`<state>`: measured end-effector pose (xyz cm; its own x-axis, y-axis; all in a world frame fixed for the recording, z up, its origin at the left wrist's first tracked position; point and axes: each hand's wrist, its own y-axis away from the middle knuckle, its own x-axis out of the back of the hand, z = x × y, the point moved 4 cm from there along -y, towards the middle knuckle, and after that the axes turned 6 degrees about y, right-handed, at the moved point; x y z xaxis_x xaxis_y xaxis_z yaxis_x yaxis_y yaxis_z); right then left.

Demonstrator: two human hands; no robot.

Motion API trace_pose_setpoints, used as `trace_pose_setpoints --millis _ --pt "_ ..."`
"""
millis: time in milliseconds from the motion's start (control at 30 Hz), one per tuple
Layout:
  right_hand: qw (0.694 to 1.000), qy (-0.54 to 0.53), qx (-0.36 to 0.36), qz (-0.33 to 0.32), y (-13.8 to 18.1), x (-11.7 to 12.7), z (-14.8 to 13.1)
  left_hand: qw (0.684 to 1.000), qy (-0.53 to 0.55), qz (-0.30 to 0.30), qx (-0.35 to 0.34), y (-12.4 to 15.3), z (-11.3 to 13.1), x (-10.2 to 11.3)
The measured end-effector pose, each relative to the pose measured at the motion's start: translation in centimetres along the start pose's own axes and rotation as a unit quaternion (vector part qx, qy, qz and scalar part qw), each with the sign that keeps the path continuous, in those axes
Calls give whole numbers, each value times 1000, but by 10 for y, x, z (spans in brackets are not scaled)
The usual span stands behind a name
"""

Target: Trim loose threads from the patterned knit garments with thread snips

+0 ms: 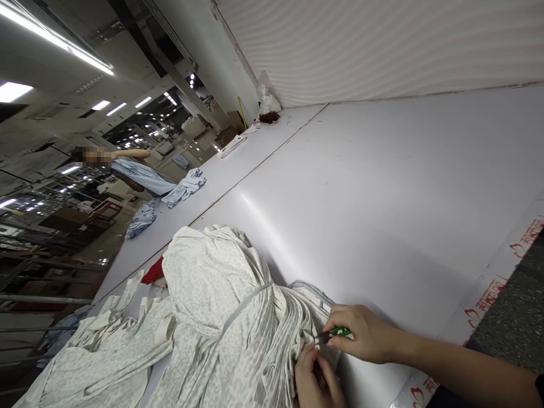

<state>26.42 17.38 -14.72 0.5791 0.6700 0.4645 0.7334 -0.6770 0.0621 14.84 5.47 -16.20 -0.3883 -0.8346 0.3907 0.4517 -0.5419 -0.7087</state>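
Note:
My right hand (361, 333) is closed around small green-handled thread snips (339, 332), their blades pointing left at the cloth edge. Just below, my left hand (317, 377) pinches the edge of a pale, grey-patterned fabric bundle (255, 317). The blade tips are close to my left fingertips; whether they touch a thread is too small to tell. A grey strip (244, 309) is tied around the bundle, gathering its many folded layers. More of the same patterned fabric (110, 351) lies loose on the left.
The bundle rests on a large white table (361, 198) with a seam across it. A red cloth (153, 272) lies behind the bundle. Light blue garments (185, 187) are piled at the far left, near another person (140, 173). A plastic bag (267, 102) sits at the far end.

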Motion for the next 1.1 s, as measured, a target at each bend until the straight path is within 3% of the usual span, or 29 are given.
trace_pose_setpoints --millis 67,167,300,367,500,633,733,900,1100 --pt "1000 17 -3 5 1 0 -2 999 -11 -14 -29 -1 -1 0" --pt "1000 18 -11 -7 0 1 -1 1000 -17 -1 -20 2 -3 0" --pt "997 43 -64 5 -4 6 7 987 83 81 108 8 -13 2" --pt "992 71 -102 -1 -4 4 13 985 81 106 108 10 -12 3" --pt "986 107 -120 -43 -3 -9 20 997 -69 27 -31 11 3 -3" --pt "990 11 -134 -35 -6 -10 24 992 -85 -78 -50 15 8 -16" --pt "990 -40 -121 -53 -10 -8 23 985 -116 -116 -62 14 8 -23" --pt "989 -114 -82 -54 -8 1 17 992 -54 -89 -64 12 7 -22" --pt "999 27 -5 -37 7 14 10 997 -42 -48 -48 13 7 -15"
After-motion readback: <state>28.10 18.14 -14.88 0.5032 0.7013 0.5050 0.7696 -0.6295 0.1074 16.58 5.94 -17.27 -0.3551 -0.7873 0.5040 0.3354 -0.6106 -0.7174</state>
